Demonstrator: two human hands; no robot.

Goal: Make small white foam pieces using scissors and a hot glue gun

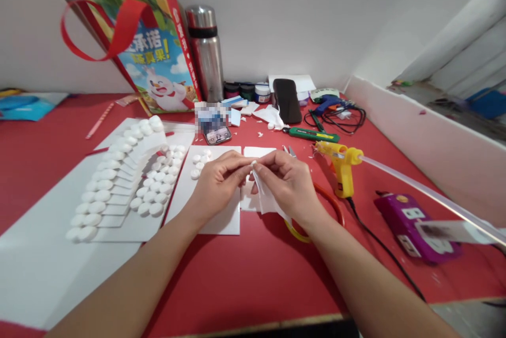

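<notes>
My left hand (221,180) and my right hand (286,180) meet fingertip to fingertip over the middle of the red table. A small white piece (253,164) is pinched between them. From my right hand a thin white sheet (268,195) hangs down. Beneath my left hand lies a white board (225,216) with several round white pieces (196,173) on it. Further left, a white stepped model (122,182) curves upward, edged with rows of round white pieces (93,219).
A yellow glue gun (343,166) with a long clear stick stands right of my hands, near a purple box (417,230). Behind are a green cutter (312,134), a dark phone (287,102), a steel flask (206,56) and a colourful bag (158,64).
</notes>
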